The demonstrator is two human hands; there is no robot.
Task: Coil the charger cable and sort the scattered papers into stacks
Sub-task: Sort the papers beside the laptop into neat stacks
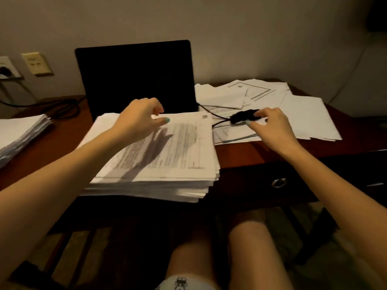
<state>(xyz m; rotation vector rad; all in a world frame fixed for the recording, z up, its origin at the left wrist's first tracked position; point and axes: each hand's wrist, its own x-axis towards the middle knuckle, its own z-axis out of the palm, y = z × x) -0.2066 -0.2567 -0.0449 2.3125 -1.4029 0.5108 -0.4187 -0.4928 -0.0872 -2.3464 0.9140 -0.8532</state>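
Motion blur throughout, so the print on the sheets is unreadable. The laptop (pixel 134 78) screen is black and its keyboard is hidden behind the big stack (pixel 159 160). The second stack (pixel 18 135) at the left is cut off by the frame edge, and so is part of the wall socket (pixel 6 68) at the far left. A dark cord (pixel 60 107) lies on the bench (pixel 240 151) near the socket; can't tell if it's the same lead as the charger cable.

The charger cable (pixel 244 117) is a black bundle just right of the big stack, on top of the scattered papers (pixel 293 114) at the far right of the bench. Two strands run left from it toward the laptop's right edge, and their ends are hidden. How it's wound is hard to make out; it's just a dark blob.

Right hand (pixel 272 126): palm down, arm reaching in from the near right, thumb and fingertips pinching the right end of the bundle.

Left hand (pixel 140 116): above the far edge of the big stack, fingers loosely curled, thumb pointing right, nothing in it. Its shadow falls on the top sheet.

Drawer (pixel 251 185) with a ring pull sits under the bench edge, near right. Bare knees at the bottom, partly cut off.
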